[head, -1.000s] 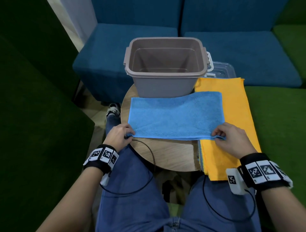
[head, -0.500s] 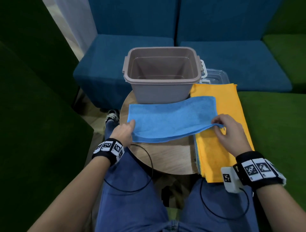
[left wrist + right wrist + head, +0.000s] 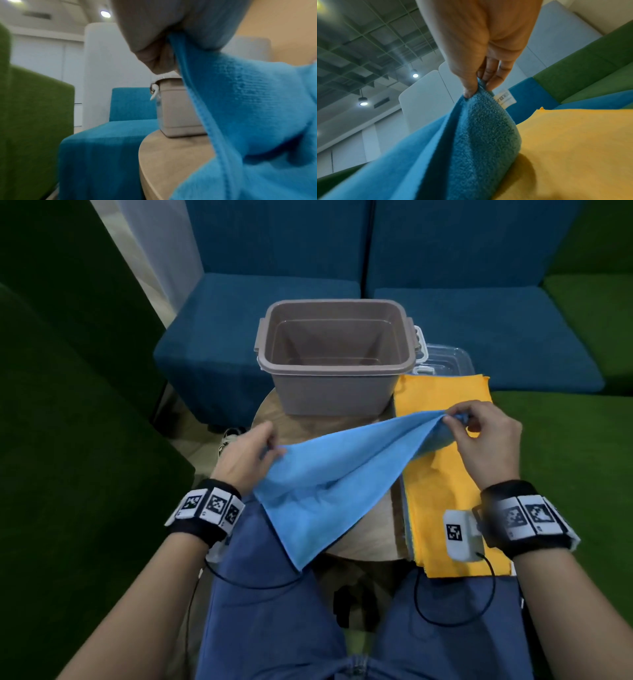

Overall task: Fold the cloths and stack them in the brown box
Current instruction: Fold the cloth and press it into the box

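The blue cloth (image 3: 329, 477) hangs in the air over the counter (image 3: 363, 539), stretched long from side to side. The left hand (image 3: 245, 458) pinches one end, low and near. The right hand (image 3: 486, 436) pinches the other end, higher, over the yellow cloths (image 3: 445, 474). The brown box (image 3: 337, 357) sits just behind, with nothing in it.

I wore black wristbands (image 3: 205, 513) carrying checkered square markers, a small white camera box (image 3: 460, 535) trailing black cable, bare forearms, and blue trousers (image 3: 274, 618).
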### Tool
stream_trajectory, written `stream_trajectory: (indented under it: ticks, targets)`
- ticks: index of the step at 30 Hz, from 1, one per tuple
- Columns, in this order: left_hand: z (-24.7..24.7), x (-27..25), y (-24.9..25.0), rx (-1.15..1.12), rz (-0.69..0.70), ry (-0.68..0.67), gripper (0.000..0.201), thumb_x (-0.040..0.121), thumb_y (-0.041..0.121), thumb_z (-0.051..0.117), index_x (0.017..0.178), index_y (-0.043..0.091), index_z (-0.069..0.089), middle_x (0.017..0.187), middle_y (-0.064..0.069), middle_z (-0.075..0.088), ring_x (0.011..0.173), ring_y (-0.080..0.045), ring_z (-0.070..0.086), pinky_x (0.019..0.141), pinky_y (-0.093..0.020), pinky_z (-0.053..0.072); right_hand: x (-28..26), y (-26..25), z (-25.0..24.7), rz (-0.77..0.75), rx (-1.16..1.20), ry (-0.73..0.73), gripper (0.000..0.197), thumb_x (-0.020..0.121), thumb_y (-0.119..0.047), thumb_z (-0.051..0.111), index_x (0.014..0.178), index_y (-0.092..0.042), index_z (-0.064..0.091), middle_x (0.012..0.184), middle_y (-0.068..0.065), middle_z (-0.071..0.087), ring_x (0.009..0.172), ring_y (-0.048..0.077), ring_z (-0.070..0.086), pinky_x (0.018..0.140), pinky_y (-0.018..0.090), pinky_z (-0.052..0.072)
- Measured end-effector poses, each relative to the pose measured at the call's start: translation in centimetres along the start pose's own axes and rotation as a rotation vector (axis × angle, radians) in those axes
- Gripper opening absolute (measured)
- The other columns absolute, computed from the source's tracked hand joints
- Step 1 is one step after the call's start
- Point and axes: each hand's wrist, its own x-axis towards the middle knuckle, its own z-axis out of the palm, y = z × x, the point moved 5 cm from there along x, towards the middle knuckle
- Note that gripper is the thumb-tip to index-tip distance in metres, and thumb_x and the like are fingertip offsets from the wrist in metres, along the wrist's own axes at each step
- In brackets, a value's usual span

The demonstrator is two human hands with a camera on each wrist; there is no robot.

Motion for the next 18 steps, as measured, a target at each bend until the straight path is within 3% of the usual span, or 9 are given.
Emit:
stream_trajectory:
  ticks: [1,3,5,8,10,12,14,16,18]
  targets:
    - [1.1,-0.3,0.1,-0.038,0.057,-0.068,0.015,0.084,0.007,0.06,0.079,0.015,0.048,0.08,0.006,0.048,0.07,-0.026,0.052,0.067,-0.041,0.043,0.1,-0.1,0.2,0.005,-0.016,-0.003,0.001,0.086,-0.01,0.07,0.087,-0.009,0.069,0.083,0.005,0.064,0.072,0.017,0.054,0.066,0.02,0.044]
    - [3.6,-1.5,0.7,-0.085,0.122,-0.187,0.02,0.072,-0.007,0.048,0.07,0.011,0.057,0.083,-0.002,0.055,0.075,-0.028,0.056,0.072,-0.032,0.042,0.0,0.0,0.3,0.022,-0.041,-0.009,0.003,0.085,-0.011,0.071,0.085,-0.01,0.068,0.082,0.005,0.066,0.071,0.017,0.054,0.067,0.03,0.047]
    - [6.0,-2.4,1.8,-0.12,0.118,-0.284,0.029,0.066,-0.009,0.041,0.065,0.01,0.064,0.084,-0.006,0.062,0.079,-0.031,0.059,0.078,-0.027,0.038,-0.1,0.0,0.4,0.036,-0.051,-0.013,0.004,0.085,-0.012,0.071,0.083,-0.009,0.068,0.08,0.005,0.066,0.069,0.018,0.055,0.067,0.034,0.049]
    - [8.2,-3.1,4.1,-0.159,0.014,-0.324,0.027,0.074,-0.003,0.045,0.075,0.007,0.07,0.089,-0.009,0.064,0.088,-0.032,0.059,0.086,-0.032,0.041,-0.2,-0.5,0.7,0.049,-0.028,-0.033,0.006,0.084,-0.012,0.07,0.081,-0.009,0.066,0.078,0.004,0.065,0.07,0.02,0.057,0.068,0.038,0.052]
    - [8.8,-2.9,6.3,-0.144,-0.055,-0.31,0.014,0.081,0.014,0.058,0.086,0.008,0.071,0.096,-0.006,0.062,0.095,-0.027,0.058,0.087,-0.031,0.043,-0.1,-1.3,0.9,0.035,-0.008,-0.042,0.006,0.082,-0.01,0.069,0.08,-0.008,0.065,0.077,0.004,0.065,0.069,0.019,0.057,0.068,0.038,0.052]
    - [9.9,-2.6,8.6,0.018,-0.087,-0.355,0.038,0.079,0.047,0.067,0.094,0.012,0.07,0.103,-0.001,0.057,0.1,-0.021,0.054,0.09,-0.035,0.043,0.0,-2.1,1.1,0.017,0.011,-0.037,0.006,0.081,-0.009,0.069,0.079,-0.008,0.063,0.076,0.003,0.064,0.069,0.018,0.056,0.067,0.037,0.051]
    - [11.4,-2.5,10.3,0.224,-0.111,-0.424,0.061,0.073,0.066,0.064,0.101,0.012,0.067,0.11,-0.002,0.053,0.103,-0.022,0.051,0.092,-0.04,0.042,0.1,-2.8,1.2,0.004,0.022,-0.026,0.006,0.081,-0.008,0.069,0.079,-0.007,0.063,0.076,0.003,0.063,0.069,0.017,0.055,0.066,0.035,0.049]
    - [12.8,-2.7,11.0,0.316,-0.114,-0.437,0.058,0.077,0.058,0.066,0.108,0.01,0.061,0.118,-0.005,0.048,0.11,-0.025,0.049,0.094,-0.042,0.04,0.2,-3.0,1.1,-0.005,0.021,-0.026,0.006,0.082,-0.008,0.068,0.08,-0.007,0.063,0.077,0.003,0.063,0.07,0.017,0.055,0.066,0.033,0.047]
    - [13.4,-2.7,11.0,0.349,-0.101,-0.415,0.041,0.084,0.034,0.065,0.115,0.009,0.055,0.127,-0.007,0.043,0.116,-0.027,0.045,0.093,-0.042,0.037,0.3,-2.6,1.0,-0.001,0.011,-0.022,0.005,0.084,-0.008,0.068,0.081,-0.006,0.064,0.08,0.004,0.065,0.072,0.017,0.055,0.068,0.032,0.047]
